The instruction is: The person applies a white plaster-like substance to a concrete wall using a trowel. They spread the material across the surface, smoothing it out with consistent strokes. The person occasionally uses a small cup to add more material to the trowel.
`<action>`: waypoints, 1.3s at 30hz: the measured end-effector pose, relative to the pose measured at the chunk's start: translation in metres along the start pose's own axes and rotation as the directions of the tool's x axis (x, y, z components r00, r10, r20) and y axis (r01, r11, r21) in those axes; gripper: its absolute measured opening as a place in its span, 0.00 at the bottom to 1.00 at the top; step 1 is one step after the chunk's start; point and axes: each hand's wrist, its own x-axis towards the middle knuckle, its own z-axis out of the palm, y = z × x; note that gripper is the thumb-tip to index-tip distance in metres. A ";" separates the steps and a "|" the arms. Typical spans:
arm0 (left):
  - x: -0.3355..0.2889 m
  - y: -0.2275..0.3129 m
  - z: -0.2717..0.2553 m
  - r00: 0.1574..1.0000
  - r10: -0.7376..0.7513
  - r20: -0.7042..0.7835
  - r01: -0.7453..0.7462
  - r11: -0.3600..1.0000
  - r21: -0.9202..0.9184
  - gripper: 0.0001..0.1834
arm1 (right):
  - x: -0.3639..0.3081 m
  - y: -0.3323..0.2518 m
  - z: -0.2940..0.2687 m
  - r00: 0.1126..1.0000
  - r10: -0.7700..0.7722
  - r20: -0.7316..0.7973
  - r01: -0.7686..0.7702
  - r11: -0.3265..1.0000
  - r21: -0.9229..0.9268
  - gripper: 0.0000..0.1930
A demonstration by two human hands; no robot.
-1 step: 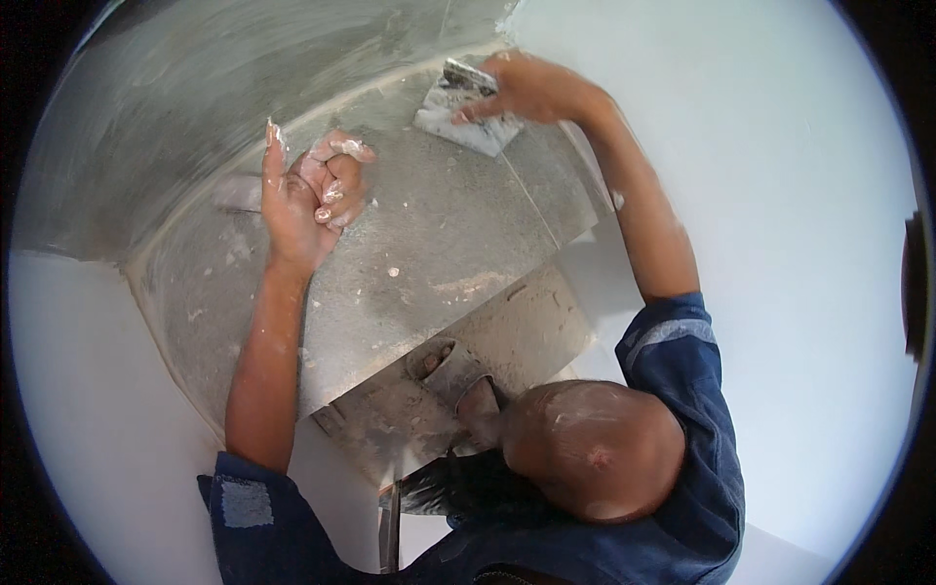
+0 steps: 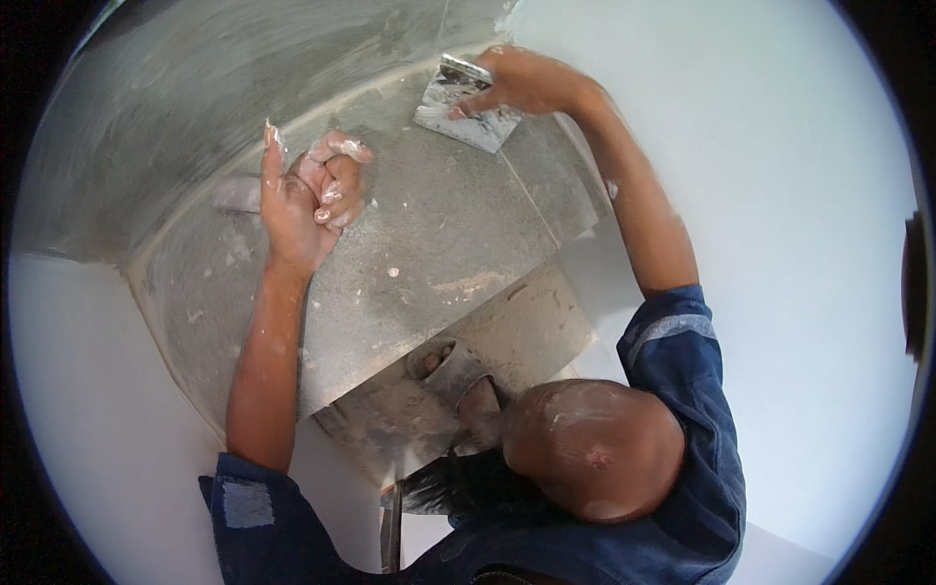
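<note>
At the top of the view, my right hand (image 2: pixel 522 83) grips a small, nearly square putty blade (image 2: pixel 492 135), thumb over its face. White and dark filler smears the blade, which lies over the grey concrete surface (image 2: pixel 419 253) close to the corner with the white wall. On the left, my left hand (image 2: pixel 317 185) is raised before the same concrete with its palm toward me. Its thumb stands straight up, and the other fingers curl loosely with no tool visible in them. White filler coats several fingertips.
A pale wall (image 2: pixel 790 292) runs along the right, and another white wall (image 2: pixel 97 370) stands at the left. Beyond the concrete's lower edge, a lower dusty floor (image 2: pixel 546 317) shows. A grey rounded object (image 2: pixel 458 375) with a dark opening is there.
My right hand and the putty blade have shifted very slightly upward. The left hand has barely moved.
</note>
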 end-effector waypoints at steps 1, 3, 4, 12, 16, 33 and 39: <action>0.000 0.001 0.000 1.000 0.006 0.013 -0.005 1.000 -0.007 0.43 | 0.006 0.002 0.002 0.999 -0.028 0.024 0.028 1.000 0.008 0.24; -0.002 0.001 -0.006 1.000 0.002 0.031 -0.001 1.000 -0.031 0.41 | 0.016 -0.003 0.009 0.992 -0.097 0.074 0.095 0.995 0.042 0.25; -0.002 0.001 -0.009 0.999 0.001 0.040 0.001 0.999 -0.044 0.40 | 0.018 -0.006 0.015 0.983 -0.067 0.173 0.048 0.993 0.111 0.26; 0.001 0.005 -0.010 0.995 0.074 -0.070 -0.074 0.997 0.003 0.42 | -0.040 -0.060 0.042 0.914 -0.404 0.023 0.404 0.915 0.017 0.29; -0.001 0.005 -0.002 0.994 0.040 -0.104 -0.039 0.999 0.009 0.41 | -0.025 -0.048 0.018 0.918 -0.016 0.395 -0.057 0.983 0.173 0.29; -0.001 0.000 -0.006 0.999 0.027 -0.047 -0.025 0.999 0.041 0.40 | -0.054 -0.051 0.020 0.912 -0.077 0.403 0.022 0.990 0.139 0.31; -0.002 0.001 -0.011 0.999 0.034 0.008 -0.034 0.998 0.059 0.39 | -0.066 -0.067 0.038 0.893 -0.213 0.396 0.209 0.976 0.055 0.37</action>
